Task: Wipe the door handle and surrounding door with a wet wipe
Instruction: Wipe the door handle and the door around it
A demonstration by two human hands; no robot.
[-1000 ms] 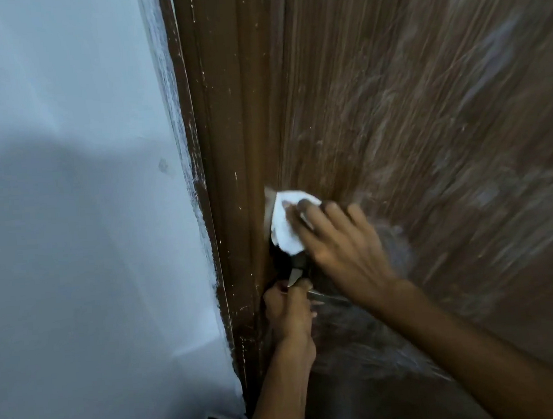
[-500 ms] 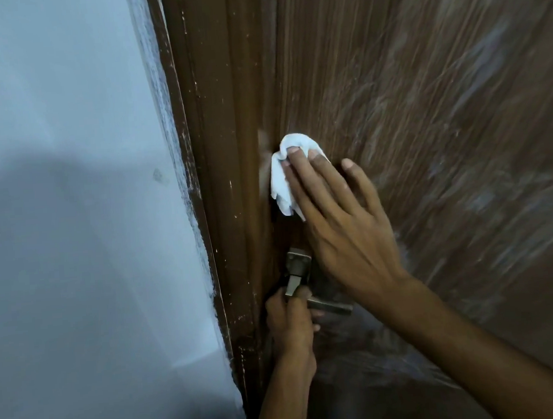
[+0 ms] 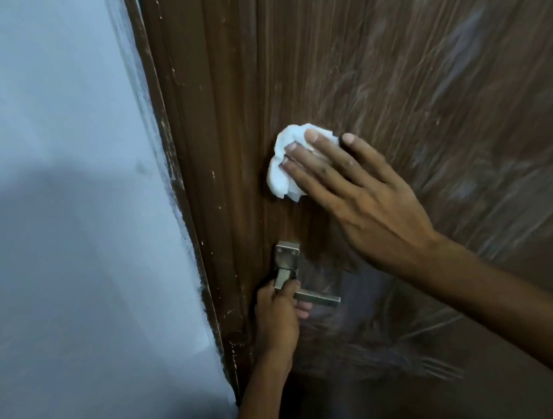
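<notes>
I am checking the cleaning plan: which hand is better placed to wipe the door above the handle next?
The right hand. It already presses the white wipe flat on the door above the handle. The left hand is lower, closed around the handle.

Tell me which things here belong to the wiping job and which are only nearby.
Belong to the job:
- wet wipe
- door handle
- wooden door
- right hand, pressing the wipe flat
- left hand, gripping the handle

Only nearby:
- door frame
- white wall
</notes>
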